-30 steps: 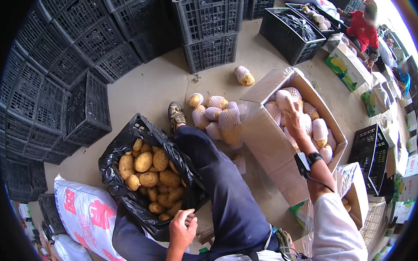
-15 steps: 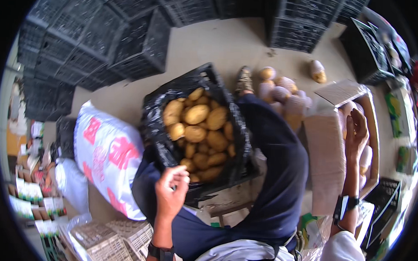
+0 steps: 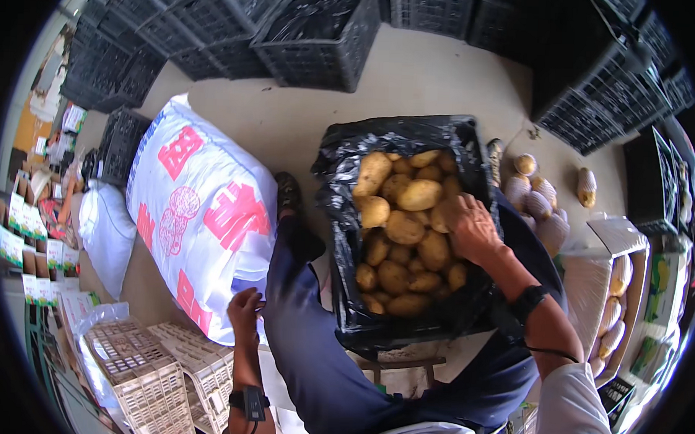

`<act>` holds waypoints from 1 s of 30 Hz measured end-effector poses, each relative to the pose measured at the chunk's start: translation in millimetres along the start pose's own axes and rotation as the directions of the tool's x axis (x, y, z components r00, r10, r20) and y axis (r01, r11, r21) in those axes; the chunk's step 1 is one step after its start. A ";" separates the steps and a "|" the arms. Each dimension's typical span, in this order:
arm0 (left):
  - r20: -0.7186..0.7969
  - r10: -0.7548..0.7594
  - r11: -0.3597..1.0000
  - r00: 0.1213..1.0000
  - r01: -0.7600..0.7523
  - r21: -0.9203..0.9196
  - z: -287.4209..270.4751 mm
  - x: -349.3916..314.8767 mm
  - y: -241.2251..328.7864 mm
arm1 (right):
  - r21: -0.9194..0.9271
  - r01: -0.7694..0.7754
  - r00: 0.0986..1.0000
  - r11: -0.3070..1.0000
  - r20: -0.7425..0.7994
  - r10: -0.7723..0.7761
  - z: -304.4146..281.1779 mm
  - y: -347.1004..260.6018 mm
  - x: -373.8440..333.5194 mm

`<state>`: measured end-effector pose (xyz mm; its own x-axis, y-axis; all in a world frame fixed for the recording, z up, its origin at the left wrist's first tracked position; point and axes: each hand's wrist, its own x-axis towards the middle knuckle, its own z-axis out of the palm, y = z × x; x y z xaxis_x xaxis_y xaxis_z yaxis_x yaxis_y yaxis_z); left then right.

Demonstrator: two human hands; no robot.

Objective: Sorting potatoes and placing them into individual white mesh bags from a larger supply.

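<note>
My right hand (image 3: 473, 230) reaches into a black crate (image 3: 483, 157) lined with black plastic (image 3: 342, 152), its fingers curled over a potato (image 3: 442, 216) at the right side of the heap. Several other potatoes (image 3: 404, 227) fill the crate between my legs. To the left, my left hand (image 3: 244, 314) is closed at the lower right edge of a big white sack (image 3: 202, 212) with red print. Whatever its fingers pinch there is hidden.
At the right stands an open carton (image 3: 586, 290) of potatoes in foam nets (image 3: 611, 339). More netted potatoes (image 3: 543, 201) lie on the floor beyond my right leg. Stacked black crates (image 3: 315, 59) line the back. Beige plastic crates (image 3: 147, 378) sit at the lower left.
My right hand has moved from the carton at the right to the potatoes in the crate. My left hand has gone from the crate's near edge to the white sack. The view has swung left.
</note>
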<state>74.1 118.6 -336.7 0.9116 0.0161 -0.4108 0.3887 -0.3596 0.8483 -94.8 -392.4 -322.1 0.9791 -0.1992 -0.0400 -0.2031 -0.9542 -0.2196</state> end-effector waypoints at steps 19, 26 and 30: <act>-0.167 0.470 0.577 0.866 -0.158 0.802 -36.3 180.0 -207.0 | -0.155 -0.072 0.994 0.985 0.071 0.084 45.5 -1.6 14.2; -0.177 0.512 0.464 0.841 -0.097 0.880 -76.1 190.5 -254.5 | -0.171 -0.140 0.981 0.975 0.113 0.160 38.1 -7.7 14.5; -0.293 0.375 0.632 0.879 -0.012 0.775 -88.4 194.0 -264.6 | -0.176 -0.089 0.986 0.980 0.123 0.112 35.2 -6.5 17.0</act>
<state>159.9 299.3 -611.3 0.9868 0.1523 0.0549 0.1310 -0.9504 0.2821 -76.7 -381.7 -355.7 0.9435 -0.2757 -0.1841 -0.2876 -0.9569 -0.0406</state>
